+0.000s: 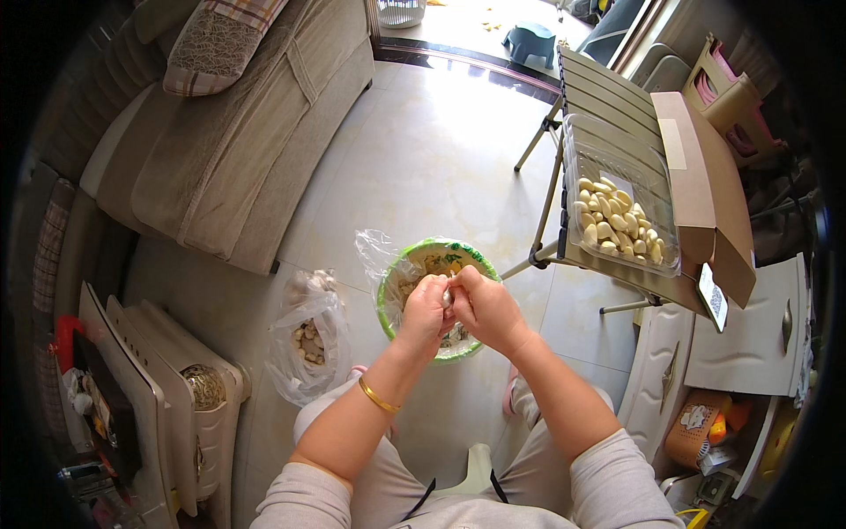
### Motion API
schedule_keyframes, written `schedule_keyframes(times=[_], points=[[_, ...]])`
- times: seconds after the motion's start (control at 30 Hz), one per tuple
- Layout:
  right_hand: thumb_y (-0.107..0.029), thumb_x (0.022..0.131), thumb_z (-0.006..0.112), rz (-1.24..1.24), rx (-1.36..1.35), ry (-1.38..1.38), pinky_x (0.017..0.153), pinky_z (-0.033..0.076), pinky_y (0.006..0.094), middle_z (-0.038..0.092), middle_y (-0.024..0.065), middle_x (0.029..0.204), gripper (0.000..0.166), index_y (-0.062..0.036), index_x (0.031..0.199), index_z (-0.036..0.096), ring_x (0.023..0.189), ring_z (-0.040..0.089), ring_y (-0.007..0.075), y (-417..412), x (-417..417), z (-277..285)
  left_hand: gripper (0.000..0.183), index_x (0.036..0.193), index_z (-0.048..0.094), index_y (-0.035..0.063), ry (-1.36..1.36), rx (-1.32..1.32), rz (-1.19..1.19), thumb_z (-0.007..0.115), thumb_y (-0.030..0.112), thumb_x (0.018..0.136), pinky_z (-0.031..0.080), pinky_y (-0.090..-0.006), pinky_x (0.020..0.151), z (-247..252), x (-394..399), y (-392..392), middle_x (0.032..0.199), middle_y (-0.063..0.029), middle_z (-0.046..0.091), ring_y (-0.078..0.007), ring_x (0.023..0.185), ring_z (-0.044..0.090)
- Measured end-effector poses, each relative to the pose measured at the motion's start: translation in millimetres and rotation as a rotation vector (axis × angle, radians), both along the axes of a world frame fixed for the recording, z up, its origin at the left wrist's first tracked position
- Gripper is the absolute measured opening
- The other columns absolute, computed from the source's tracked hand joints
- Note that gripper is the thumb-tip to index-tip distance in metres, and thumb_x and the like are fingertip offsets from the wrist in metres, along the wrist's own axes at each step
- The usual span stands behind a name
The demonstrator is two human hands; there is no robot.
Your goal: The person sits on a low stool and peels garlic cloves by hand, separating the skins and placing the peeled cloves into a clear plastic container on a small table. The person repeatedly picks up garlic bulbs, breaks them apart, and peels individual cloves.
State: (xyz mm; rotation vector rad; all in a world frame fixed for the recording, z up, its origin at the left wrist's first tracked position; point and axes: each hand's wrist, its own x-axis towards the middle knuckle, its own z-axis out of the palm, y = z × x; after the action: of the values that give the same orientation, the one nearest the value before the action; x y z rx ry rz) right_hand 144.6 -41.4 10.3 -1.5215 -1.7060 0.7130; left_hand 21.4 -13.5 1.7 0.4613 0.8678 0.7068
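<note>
My left hand and my right hand meet over a green-rimmed bin lined with clear plastic. Between the fingertips of both is a small pale piece that looks like garlic, mostly hidden by the fingers. Peelings and scraps lie inside the bin. On the floor left of the bin, an open clear plastic bag contains unpeeled garlic cloves. To the right, a clear plastic container of peeled garlic cloves rests on a slatted folding table.
A cardboard box and a phone are on the folding table. A beige sofa stands at the upper left, white cabinets at the right. A dark plastic stool is beyond the doorway.
</note>
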Motion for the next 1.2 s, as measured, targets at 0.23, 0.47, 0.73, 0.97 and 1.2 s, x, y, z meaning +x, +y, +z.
schedule_keyframes(times=[0.23, 0.47, 0.73, 0.97, 1.2], points=[[-0.008, 0.085, 0.046, -0.106, -0.215, 0.605, 0.054, 0.046, 0.0272, 0.062, 0.0071, 0.072, 0.012, 0.0016, 0.088, 0.053, 0.063, 0.060, 0.0126, 4, 5, -12, 0.019, 0.084, 0.046, 0.0108, -0.134, -0.061, -0.043, 0.036, 0.023, 0.095, 0.026, -0.0183, 0.037, 3, -3, 3, 0.056, 0.0016, 0.041, -0.0055, 0.041, 0.033], [-0.014, 0.086, 0.053, -0.120, -0.492, 0.989, 0.043, 0.038, 0.0216, 0.059, 0.0054, 0.073, 0.013, -0.0021, 0.090, 0.053, 0.056, 0.051, 0.0061, 6, 2, 6, 0.020, 0.089, 0.046, 0.0109, -0.170, -0.033, -0.036, 0.034, 0.026, 0.096, 0.028, -0.0199, 0.040, 4, -8, 6, 0.058, 0.0008, 0.043, -0.0066, 0.044, 0.035], [-0.015, 0.087, 0.055, -0.265, -0.581, 1.528, 0.049, 0.045, 0.0216, 0.062, 0.0071, 0.082, 0.011, -0.0061, 0.092, 0.054, 0.059, 0.056, 0.0116, 7, 15, 6, 0.025, 0.105, 0.051, 0.0083, -0.369, -0.024, 0.109, 0.037, 0.028, 0.097, 0.040, -0.0243, 0.066, -2, -6, 5, 0.085, -0.0027, 0.053, -0.0118, 0.070, 0.045], [-0.016, 0.084, 0.061, -0.237, -0.687, 1.120, 0.047, 0.041, 0.0212, 0.059, 0.0026, 0.071, 0.016, -0.0050, 0.095, 0.056, 0.057, 0.055, 0.0092, -4, 21, 19, 0.032, 0.118, 0.046, 0.0018, -0.472, -0.028, 0.080, 0.036, 0.023, 0.097, 0.045, -0.0265, 0.072, -9, -8, 8, 0.093, -0.0072, 0.055, -0.0150, 0.078, 0.051], [-0.015, 0.081, 0.065, -0.299, -0.627, 0.861, 0.044, 0.039, 0.0204, 0.057, 0.0012, 0.069, 0.026, -0.0038, 0.102, 0.054, 0.056, 0.054, 0.0071, -9, 18, 27, 0.026, 0.116, 0.046, -0.0010, -0.335, -0.035, 0.104, 0.037, 0.012, 0.096, 0.048, -0.0317, 0.088, 0, -4, 8, 0.105, -0.0120, 0.054, -0.0200, 0.098, 0.056]])
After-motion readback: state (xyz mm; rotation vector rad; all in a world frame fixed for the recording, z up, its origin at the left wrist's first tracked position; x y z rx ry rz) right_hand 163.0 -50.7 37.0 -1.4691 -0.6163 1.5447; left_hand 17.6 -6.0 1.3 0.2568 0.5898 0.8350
